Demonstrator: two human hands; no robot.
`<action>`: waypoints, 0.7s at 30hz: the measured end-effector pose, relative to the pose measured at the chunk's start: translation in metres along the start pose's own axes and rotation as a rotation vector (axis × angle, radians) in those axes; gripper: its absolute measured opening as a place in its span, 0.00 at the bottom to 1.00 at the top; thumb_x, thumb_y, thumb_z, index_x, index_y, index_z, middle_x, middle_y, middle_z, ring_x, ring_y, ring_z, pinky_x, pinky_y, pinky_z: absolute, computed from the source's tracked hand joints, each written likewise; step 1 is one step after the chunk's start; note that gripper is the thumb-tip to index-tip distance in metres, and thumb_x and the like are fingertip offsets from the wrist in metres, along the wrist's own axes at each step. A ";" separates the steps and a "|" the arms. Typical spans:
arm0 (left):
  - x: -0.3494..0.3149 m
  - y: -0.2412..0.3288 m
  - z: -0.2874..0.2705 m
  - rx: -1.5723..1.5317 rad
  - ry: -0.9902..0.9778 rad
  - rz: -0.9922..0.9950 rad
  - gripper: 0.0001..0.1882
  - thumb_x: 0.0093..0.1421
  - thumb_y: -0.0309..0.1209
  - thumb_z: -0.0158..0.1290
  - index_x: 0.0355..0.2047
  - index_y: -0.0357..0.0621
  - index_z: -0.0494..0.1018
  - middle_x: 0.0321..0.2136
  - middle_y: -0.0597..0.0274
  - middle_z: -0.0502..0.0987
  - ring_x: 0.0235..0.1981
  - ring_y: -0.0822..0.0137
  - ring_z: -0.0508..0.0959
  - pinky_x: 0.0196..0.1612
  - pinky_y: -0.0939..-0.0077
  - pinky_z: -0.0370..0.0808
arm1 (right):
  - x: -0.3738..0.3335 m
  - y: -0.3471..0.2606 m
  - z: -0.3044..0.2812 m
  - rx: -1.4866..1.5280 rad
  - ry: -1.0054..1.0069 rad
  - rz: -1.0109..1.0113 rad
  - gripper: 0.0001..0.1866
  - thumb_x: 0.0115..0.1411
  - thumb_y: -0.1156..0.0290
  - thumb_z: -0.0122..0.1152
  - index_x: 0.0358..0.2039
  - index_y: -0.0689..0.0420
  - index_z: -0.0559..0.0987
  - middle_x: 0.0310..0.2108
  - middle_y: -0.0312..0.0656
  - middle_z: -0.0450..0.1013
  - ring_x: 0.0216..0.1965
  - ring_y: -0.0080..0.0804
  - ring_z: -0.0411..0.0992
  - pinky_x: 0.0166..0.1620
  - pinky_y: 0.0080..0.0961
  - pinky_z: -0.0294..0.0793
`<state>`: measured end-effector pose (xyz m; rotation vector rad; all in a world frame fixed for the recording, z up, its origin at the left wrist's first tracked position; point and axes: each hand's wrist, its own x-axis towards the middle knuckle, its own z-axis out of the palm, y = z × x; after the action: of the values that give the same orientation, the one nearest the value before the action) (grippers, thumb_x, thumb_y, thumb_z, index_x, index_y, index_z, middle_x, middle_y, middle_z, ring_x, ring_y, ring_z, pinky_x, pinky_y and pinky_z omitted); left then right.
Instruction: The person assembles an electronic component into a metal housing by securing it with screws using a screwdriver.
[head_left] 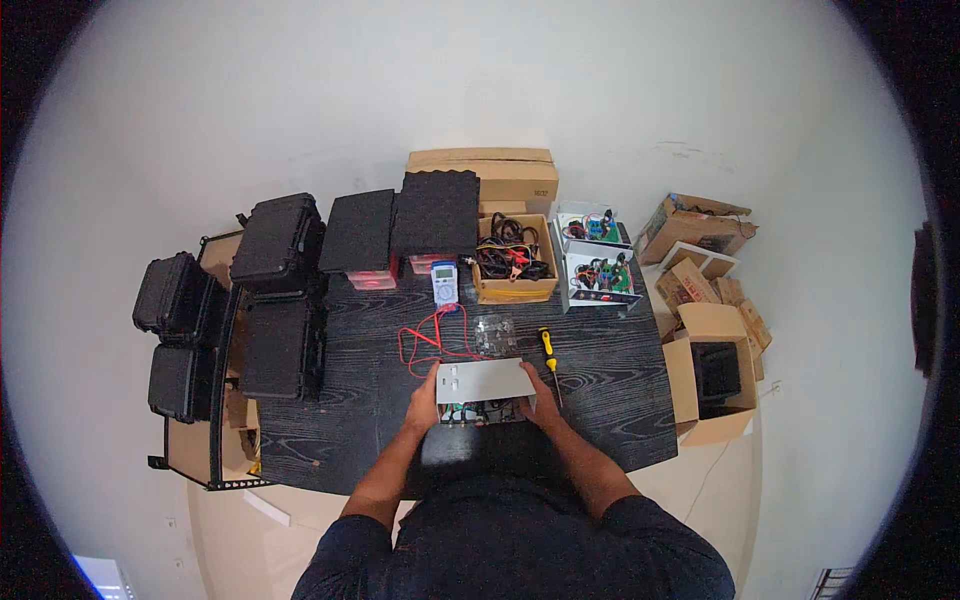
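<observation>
Near the front of the black table, a pale grey metal electronics case [487, 380] sits between my two hands. Its flat panel faces up, and wires and parts show through the open side nearest me. My left hand [424, 403] is closed round the case's left side. The right side is gripped by my right hand [541, 402], whose fingers are partly hidden. Just beyond the case lies a clear compartment tray of small parts [495, 336]. A yellow and black screwdriver [549, 352] lies to its right. A multimeter [445, 284] with red test leads [411, 346] is at its far left.
A cardboard box of cables [516, 262] stands behind, beside two open white cases with circuit boards [600, 276]. Red-fronted drawers [373, 278] under black foam stand at the back left. Several black hard cases [277, 245] stack on the left. Open cartons [716, 425] sit right of the table.
</observation>
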<state>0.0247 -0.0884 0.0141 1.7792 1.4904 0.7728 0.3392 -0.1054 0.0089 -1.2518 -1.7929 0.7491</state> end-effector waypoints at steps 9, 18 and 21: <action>0.008 -0.011 0.007 0.175 0.075 0.052 0.43 0.59 0.28 0.57 0.73 0.39 0.52 0.39 0.38 0.82 0.39 0.37 0.83 0.43 0.52 0.81 | 0.013 0.004 -0.001 0.040 -0.024 0.115 0.36 0.60 0.81 0.58 0.69 0.56 0.61 0.46 0.54 0.77 0.49 0.50 0.79 0.51 0.34 0.75; 0.012 0.004 0.002 0.098 0.086 0.050 0.40 0.60 0.27 0.55 0.72 0.43 0.55 0.40 0.35 0.81 0.41 0.33 0.81 0.45 0.41 0.78 | 0.012 0.015 -0.001 -0.010 -0.058 0.135 0.36 0.61 0.81 0.57 0.70 0.57 0.61 0.51 0.59 0.76 0.56 0.53 0.77 0.56 0.36 0.74; 0.011 -0.008 0.001 0.087 0.089 0.148 0.41 0.60 0.26 0.55 0.72 0.44 0.54 0.42 0.34 0.80 0.43 0.33 0.81 0.47 0.42 0.78 | 0.010 0.009 -0.002 0.009 -0.082 0.097 0.37 0.60 0.82 0.57 0.70 0.57 0.60 0.55 0.60 0.74 0.59 0.55 0.75 0.57 0.37 0.73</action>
<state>0.0223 -0.0764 0.0075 1.9604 1.4815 0.8833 0.3429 -0.0932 0.0054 -1.3275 -1.8025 0.8734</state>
